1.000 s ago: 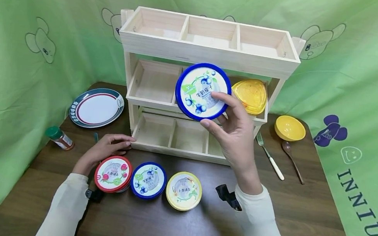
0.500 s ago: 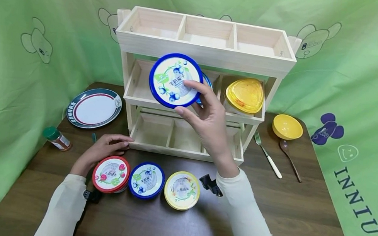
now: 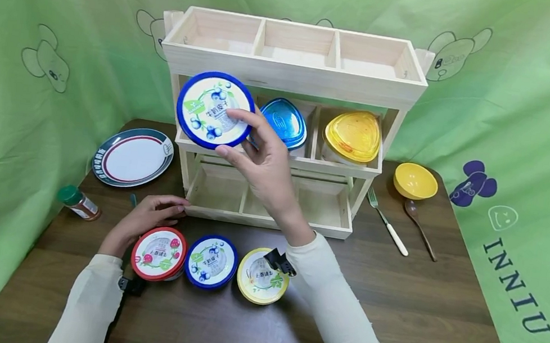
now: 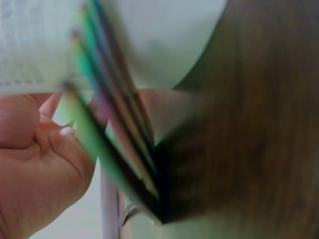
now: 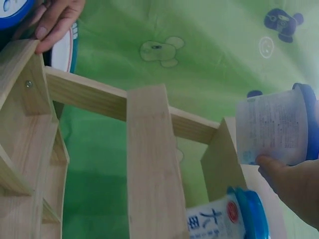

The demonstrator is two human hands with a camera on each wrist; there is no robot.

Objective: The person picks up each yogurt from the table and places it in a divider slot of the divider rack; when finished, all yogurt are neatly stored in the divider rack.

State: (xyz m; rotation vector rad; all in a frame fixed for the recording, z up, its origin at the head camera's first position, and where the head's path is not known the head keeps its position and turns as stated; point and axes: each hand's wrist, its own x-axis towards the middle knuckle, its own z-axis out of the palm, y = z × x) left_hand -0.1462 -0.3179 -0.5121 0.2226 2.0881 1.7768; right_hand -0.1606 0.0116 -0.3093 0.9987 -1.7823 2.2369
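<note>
- Blue-lidded tub (image 3: 215, 110) tilting lid-first toward the camera, axis running back into the wooden rack (image 3: 293, 77).
- Right hand (image 3: 262, 159) pinching its lower right rim.
- Left hand (image 3: 144, 220) resting loose on the worktop (image 3: 423, 301).

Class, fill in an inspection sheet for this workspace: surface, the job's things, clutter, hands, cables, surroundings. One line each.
Surface: dark wooden table, bearing a three-tier wooden rack.
Job's things: blue-lidded tub held up before the rack's middle tier; red-lidded tub, blue-lidded tub on the table and yellow-lidded tub in a row; blue container and yellow container in the middle tier.
Clutter: plate, spice bottle, yellow bowl, fork, spoon.
Hands: right hand grips the raised tub; left hand rests on the table beside the red-lidded tub.
Cables: nothing seen.
Surroundings: green printed cloth.
</note>
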